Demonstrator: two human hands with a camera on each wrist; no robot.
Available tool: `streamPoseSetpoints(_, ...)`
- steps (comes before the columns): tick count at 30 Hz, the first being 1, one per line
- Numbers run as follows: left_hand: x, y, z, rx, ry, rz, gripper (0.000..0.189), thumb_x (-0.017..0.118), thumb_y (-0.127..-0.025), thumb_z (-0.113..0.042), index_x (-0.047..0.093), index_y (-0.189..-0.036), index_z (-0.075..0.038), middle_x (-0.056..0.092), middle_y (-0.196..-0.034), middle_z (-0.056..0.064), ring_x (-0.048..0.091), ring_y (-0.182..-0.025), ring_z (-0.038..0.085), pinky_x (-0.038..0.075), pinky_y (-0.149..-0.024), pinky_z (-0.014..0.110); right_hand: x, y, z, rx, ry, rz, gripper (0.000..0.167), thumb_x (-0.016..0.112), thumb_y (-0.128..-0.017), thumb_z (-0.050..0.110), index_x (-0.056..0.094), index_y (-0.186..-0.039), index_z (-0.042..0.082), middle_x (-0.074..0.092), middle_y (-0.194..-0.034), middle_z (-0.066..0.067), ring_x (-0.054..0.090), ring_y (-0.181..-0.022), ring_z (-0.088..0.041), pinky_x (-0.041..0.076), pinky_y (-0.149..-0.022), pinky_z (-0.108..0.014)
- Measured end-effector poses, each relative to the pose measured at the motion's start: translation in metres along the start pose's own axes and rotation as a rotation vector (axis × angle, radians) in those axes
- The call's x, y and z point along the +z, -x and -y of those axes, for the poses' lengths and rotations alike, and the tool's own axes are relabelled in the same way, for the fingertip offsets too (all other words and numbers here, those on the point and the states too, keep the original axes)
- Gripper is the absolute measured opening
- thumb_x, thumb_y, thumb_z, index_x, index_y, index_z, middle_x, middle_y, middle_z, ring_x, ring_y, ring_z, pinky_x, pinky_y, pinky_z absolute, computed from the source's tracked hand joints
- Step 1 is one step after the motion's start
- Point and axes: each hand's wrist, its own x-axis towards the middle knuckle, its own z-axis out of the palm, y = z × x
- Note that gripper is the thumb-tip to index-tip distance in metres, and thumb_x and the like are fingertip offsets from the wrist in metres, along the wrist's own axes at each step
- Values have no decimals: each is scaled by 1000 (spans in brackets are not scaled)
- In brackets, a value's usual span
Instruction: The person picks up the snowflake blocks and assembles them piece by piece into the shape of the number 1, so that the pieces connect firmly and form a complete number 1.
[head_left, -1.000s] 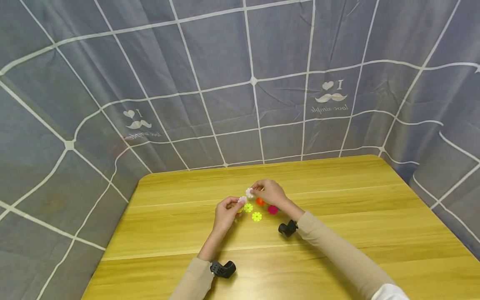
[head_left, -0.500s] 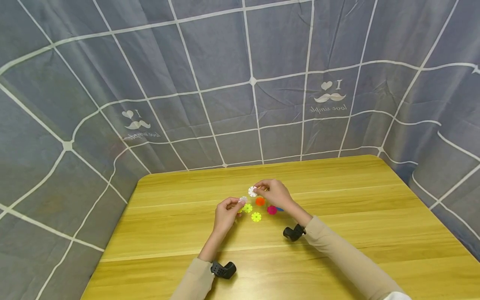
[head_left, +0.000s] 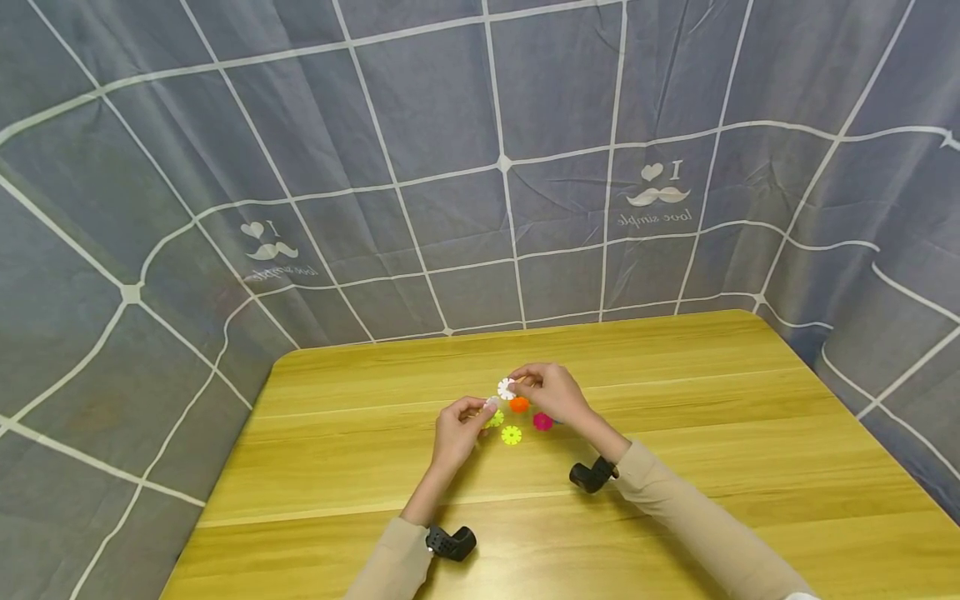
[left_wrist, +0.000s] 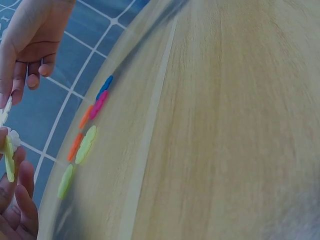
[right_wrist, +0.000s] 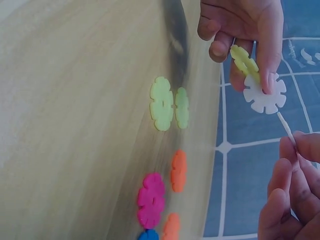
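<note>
Pinched in left hand (head_left: pixel 456 429): yellow disc (right_wrist: pixel 245 60), apparently slotted into white disc (right_wrist: pixel 265 94). Pinched in right hand (head_left: pixel 557 392), just beside: second white disc (right_wrist: pixel 286 127), seemingly not yet joined. Loose on table (head_left: pixel 675 400), right of left hand: lime pair (right_wrist: pixel 161 104), orange pair (right_wrist: pixel 178 171), pink disc (right_wrist: pixel 151 200), blue disc (right_wrist: pixel 148 235).

Loose discs (head_left: pixel 542 422) lie clustered on the table (head_left: pixel 600 533), toward its far edge, well in from the left and right edges. Left hand (head_left: pixel 455 435): left of the cluster, holding a disc pair (right_wrist: pixel 254 91). Right hand (head_left: pixel 557 394): opposite, holding a single disc (head_left: pixel 506 389) just beside the pair. Curtain (head_left: pixel 450 217): behind the far edge.
</note>
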Motion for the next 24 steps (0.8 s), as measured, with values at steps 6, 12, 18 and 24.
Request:
streamPoseSetpoints(6,-1,8,-18,19,-4,28,20,67,-90,-10,68,-97,8,67,-91,33,62,-72,49,47,-50,22,2,2,-2,13,-6,9,21,70,-87,21,73,-103,9,73,-79,-6,48,-51,-8,34,-46,-21)
streamPoseSetpoints(12,2,7,-17,47,-32,22,16,67,-89,-7,68,-93,8,67,-90,30,61,-69,49,41,-46,15,3,3,-2,14,1,15,20,71,-87,23,73,-103,10,72,-79,-5,48,-51,-8,32,-45,-21)
streamPoseSetpoints(18,4,1,0,76,-72,-7,16,70,-88,-15,70,-88,1,67,-80,22,59,-54,28,38,-41,15,4,2,-2,-2,-21,18,18,71,-87,18,74,-100,7,71,-77,-7,47,-53,-8,33,-46,-19)
streamPoseSetpoints(24,4,1,0,105,-69,-12,16,71,-87,-19,71,-84,-3,65,-73,25,52,-47,19,36,-38,15,2,0,-1,-36,-63,23,15,71,-86,13,74,-97,3,71,-74,-9,54,-56,-8,41,-49,-19)
